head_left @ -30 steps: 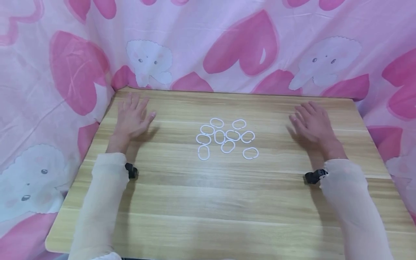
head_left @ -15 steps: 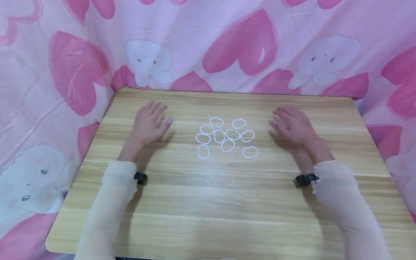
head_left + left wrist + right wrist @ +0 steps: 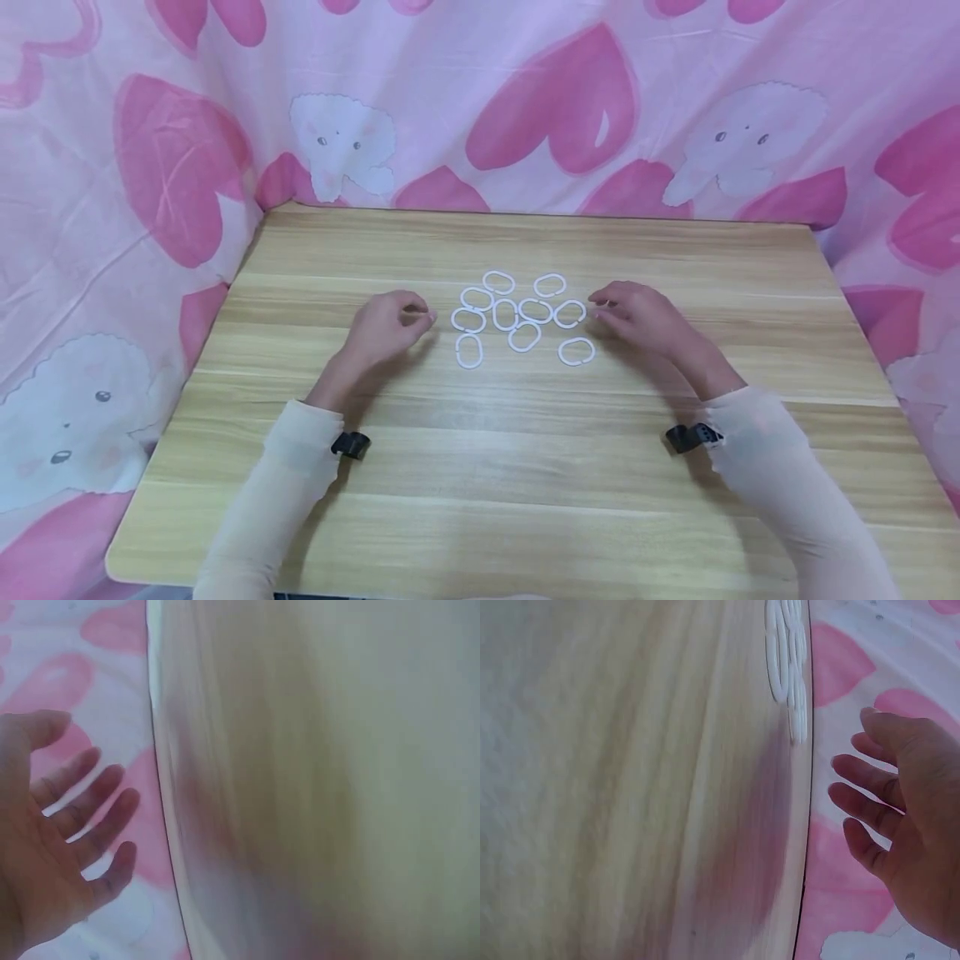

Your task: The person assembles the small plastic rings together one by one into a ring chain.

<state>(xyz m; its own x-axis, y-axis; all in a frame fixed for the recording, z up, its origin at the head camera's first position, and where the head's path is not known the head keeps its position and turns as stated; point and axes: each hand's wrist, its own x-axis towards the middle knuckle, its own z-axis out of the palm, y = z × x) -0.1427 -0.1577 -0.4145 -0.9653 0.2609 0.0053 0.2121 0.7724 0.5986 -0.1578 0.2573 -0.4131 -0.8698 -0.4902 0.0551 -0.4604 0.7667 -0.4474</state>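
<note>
Several white oval split rings [image 3: 453, 321] lie flat in a loose cluster on the wooden table, some touching or overlapping. Just left of the cluster, my left hand [image 3: 378, 331] hovers with thumb and index finger bent toward each other, nothing between them. At the other side, my right hand [image 3: 647, 317] has its fingertips close beside the rightmost oval ring [image 3: 584, 310]; whether they touch it cannot be told. Both wrist views show the fingers loosely bent and holding nothing, the left hand [image 3: 67, 825] and the right hand [image 3: 907, 802] alike. Edge-on rings [image 3: 777, 667] appear in the right wrist view.
The wooden tabletop [image 3: 480, 467] stretches toward the front, with a rounded front left corner. A pink and white curtain [image 3: 435, 92] with hearts and cartoon animals hangs behind and along the sides. Black wrist cameras [image 3: 351, 444] sit at both sleeve cuffs.
Both hands have moved inward and nearer to the front, toward the rings, from the table's sides. Their fingers have bent more. The rings have stayed in place.
</note>
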